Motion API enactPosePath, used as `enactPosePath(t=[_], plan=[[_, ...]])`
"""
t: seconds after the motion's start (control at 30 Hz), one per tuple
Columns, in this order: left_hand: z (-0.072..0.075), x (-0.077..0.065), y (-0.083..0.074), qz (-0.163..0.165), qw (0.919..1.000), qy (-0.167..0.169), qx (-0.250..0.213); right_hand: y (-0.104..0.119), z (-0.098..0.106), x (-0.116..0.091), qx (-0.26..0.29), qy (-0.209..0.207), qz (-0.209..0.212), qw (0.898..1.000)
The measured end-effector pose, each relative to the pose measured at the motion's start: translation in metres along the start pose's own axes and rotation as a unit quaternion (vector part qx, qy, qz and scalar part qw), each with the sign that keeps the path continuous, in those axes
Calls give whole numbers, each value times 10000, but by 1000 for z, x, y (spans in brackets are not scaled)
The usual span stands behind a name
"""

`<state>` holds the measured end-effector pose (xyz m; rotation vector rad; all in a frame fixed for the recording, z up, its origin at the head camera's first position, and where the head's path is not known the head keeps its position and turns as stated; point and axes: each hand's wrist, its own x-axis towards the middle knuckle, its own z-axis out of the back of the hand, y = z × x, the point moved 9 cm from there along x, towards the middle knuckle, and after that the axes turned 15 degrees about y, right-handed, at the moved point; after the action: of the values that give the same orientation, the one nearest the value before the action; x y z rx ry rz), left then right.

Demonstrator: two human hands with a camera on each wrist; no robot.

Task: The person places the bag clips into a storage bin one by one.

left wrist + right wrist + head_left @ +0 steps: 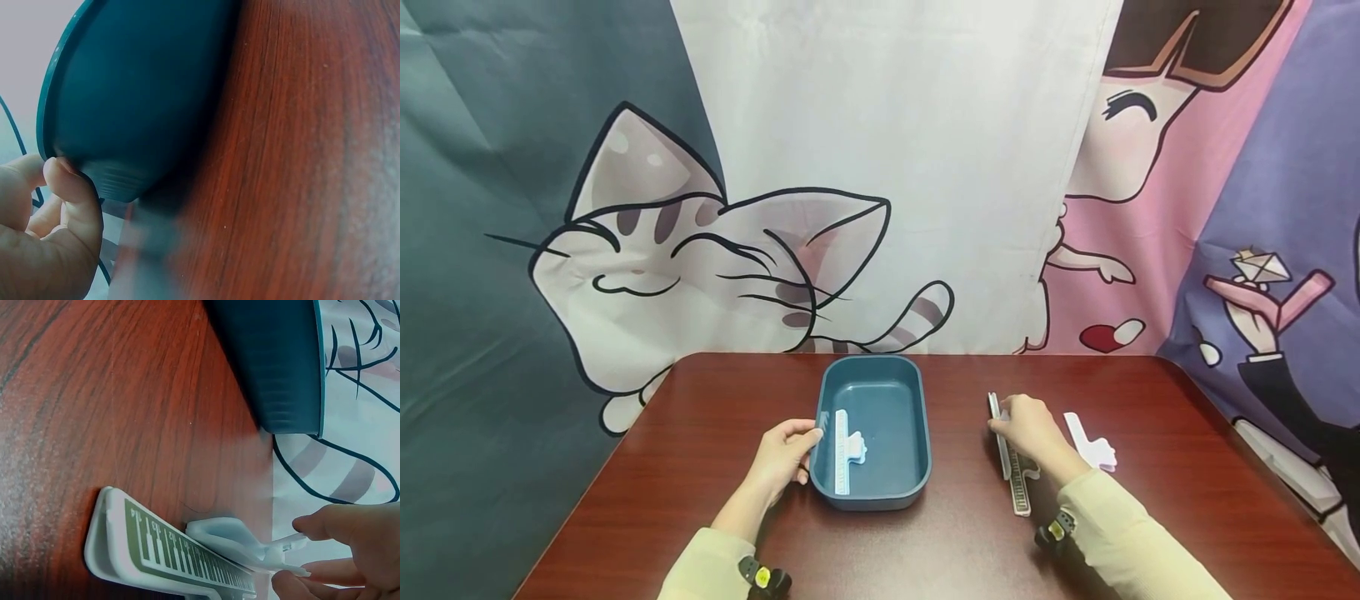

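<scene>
My left hand (782, 458) grips the left wall of a blue-green plastic bin (925, 433), thumb over the rim. Inside the bin, along its left side, lies a pale blue ruler clip (842, 454). To the right of the bin, my right hand (1033, 429) pinches the tabs of a white bag clip (228, 537) between thumb and fingers. Right beside that clip lies another ruler clip (169, 550), with a green scale and white marks. Farther right on the table is a white clip (1088, 443) with a scalloped tab.
Everything stands on a dark red wood-grain table (715, 400). Behind it hangs a printed cloth (880, 150) with a cartoon cat and figures. A black band with a small device (763, 577) sits on each wrist.
</scene>
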<state>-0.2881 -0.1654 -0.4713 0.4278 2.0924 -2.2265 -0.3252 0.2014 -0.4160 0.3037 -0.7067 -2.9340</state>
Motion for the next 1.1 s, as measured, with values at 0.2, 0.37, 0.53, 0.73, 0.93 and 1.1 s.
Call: enactPosePath(t=[0.2, 0.37, 0.53, 0.73, 0.93, 1.1], plan=[[0, 0, 1, -18, 10000, 1, -14, -3, 0, 1, 11, 22, -36, 10000], [1, -1, 1, -38, 10000, -43, 2, -3, 2, 0, 49, 5, 3, 10000], [1, -2, 0, -91, 9999, -39, -26, -7, 4, -1, 132, 5, -30, 9999], [0, -2, -2, -152, 9999, -9, -55, -10, 4, -1, 120, 118, -116, 9998], [-2, -3, -6, -207, 9997, 118, -114, -11, 4, -2, 140, 254, -280, 9992], [-3, -2, -4, -140, 9997, 164, -150, -9, 4, -3, 150, 236, -236, 9993]])
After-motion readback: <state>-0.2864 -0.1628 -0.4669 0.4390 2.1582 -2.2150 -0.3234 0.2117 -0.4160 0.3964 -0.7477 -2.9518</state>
